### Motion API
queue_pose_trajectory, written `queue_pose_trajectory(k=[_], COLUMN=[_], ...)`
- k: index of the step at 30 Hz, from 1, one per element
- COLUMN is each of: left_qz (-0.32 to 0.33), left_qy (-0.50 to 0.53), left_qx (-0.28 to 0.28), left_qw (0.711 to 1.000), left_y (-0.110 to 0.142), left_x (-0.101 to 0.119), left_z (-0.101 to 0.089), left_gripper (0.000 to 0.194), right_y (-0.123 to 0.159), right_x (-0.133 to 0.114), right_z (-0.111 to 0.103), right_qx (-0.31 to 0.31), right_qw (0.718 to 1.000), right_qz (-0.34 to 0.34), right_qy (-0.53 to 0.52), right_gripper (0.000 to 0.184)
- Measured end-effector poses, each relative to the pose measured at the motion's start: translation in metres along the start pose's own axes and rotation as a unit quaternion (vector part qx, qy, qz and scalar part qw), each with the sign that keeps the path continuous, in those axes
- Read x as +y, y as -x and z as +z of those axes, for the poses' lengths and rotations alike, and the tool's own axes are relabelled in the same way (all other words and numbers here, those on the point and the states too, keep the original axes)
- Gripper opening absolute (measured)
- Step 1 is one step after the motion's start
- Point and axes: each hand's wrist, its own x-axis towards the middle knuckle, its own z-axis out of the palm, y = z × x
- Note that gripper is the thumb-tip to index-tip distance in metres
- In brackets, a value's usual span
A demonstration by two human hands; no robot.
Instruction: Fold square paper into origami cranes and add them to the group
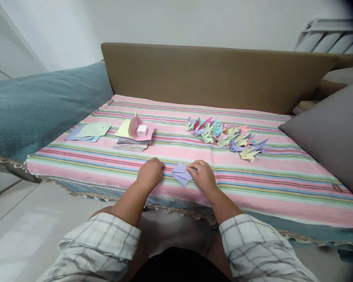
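Observation:
A small lilac origami paper (182,174), folded into a diamond with crease lines fanning over it, lies flat on the striped cloth. My right hand (204,176) pinches its right corner between thumb and fingers. Just left of the paper, my left hand (151,173) rests on the cloth with its fingers curled closed, apart from the paper; nothing shows in it. Beyond my right hand, several folded paper cranes (222,133) in many colours stand in a group.
A stack of square papers (131,144) sits behind my left hand, with a small white box (142,130) on its pink sheet. Loose green and blue sheets (91,130) lie farther left. A grey cushion (332,129) stands at right, a brown board (208,76) behind.

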Motion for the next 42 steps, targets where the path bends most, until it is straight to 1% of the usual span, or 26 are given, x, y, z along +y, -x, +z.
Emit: queue_pose_trajectory(k=[1,2,3,4,5,6,8,11,13,15,19,22,27,33,37,42], left_qz=[0.001,0.024,0.069,0.129,0.191,0.231,0.256,0.241,0.235,0.236,0.239,0.243,0.252,0.255,0.25,0.248], left_qy=[-0.012,-0.02,-0.02,-0.02,-0.023,-0.025,-0.034,-0.052,-0.063,-0.07,-0.077,-0.078,-0.078,-0.094,-0.099,-0.091], left_qx=[0.055,0.104,0.128,0.133,0.121,0.111,0.086,0.031,0.006,-0.003,-0.004,-0.002,0.008,0.013,0.008,0.015], left_qw=[0.998,0.994,0.989,0.983,0.974,0.966,0.962,0.969,0.97,0.969,0.968,0.967,0.965,0.962,0.963,0.964], left_y=[0.003,0.006,0.01,0.015,0.019,0.023,0.029,0.032,0.032,0.031,0.032,0.032,0.031,0.027,0.026,0.027], left_x=[0.004,0.009,0.016,0.024,0.032,0.039,0.05,0.053,0.049,0.046,0.043,0.044,0.044,0.049,0.049,0.048], left_z=[-0.001,-0.001,0.002,0.006,0.012,0.019,0.032,0.047,0.05,0.05,0.05,0.05,0.046,0.042,0.044,0.047], left_gripper=[0.032,0.035,0.036,0.036,0.037,0.038,0.045,0.065,0.071,0.074,0.074,0.071,0.071,0.071,0.073,0.073], right_y=[0.0,0.0,0.0,0.0,0.0,0.0,0.0,-0.001,-0.003,-0.004,-0.005,-0.004,-0.001,0.0,-0.001,-0.001], right_x=[0.0,0.0,0.0,0.0,0.0,0.0,0.001,0.005,0.009,0.013,0.017,0.016,0.014,0.012,0.017,0.026], right_z=[0.0,0.0,0.0,0.0,0.0,0.0,0.0,-0.002,-0.003,-0.004,-0.005,-0.003,-0.001,-0.003,-0.009,-0.016], right_qx=[0.001,0.0,0.0,0.0,-0.001,-0.002,0.002,0.005,0.005,0.006,0.01,0.016,0.033,0.043,0.028,0.002], right_qw=[1.0,1.0,1.0,1.0,1.0,1.0,1.0,0.999,0.999,0.999,0.999,1.0,0.999,0.998,0.999,1.0], right_qz=[0.001,0.002,0.001,0.0,-0.003,-0.007,-0.011,-0.008,-0.001,0.008,0.016,0.01,-0.006,-0.011,0.006,0.024], right_qy=[-0.001,-0.001,-0.001,0.0,-0.001,-0.001,-0.007,-0.031,-0.038,-0.032,-0.031,-0.021,0.025,0.039,0.024,-0.01], right_gripper=[0.013,0.013,0.013,0.013,0.013,0.014,0.014,0.015,0.017,0.02,0.024,0.022,0.022,0.022,0.019,0.026])
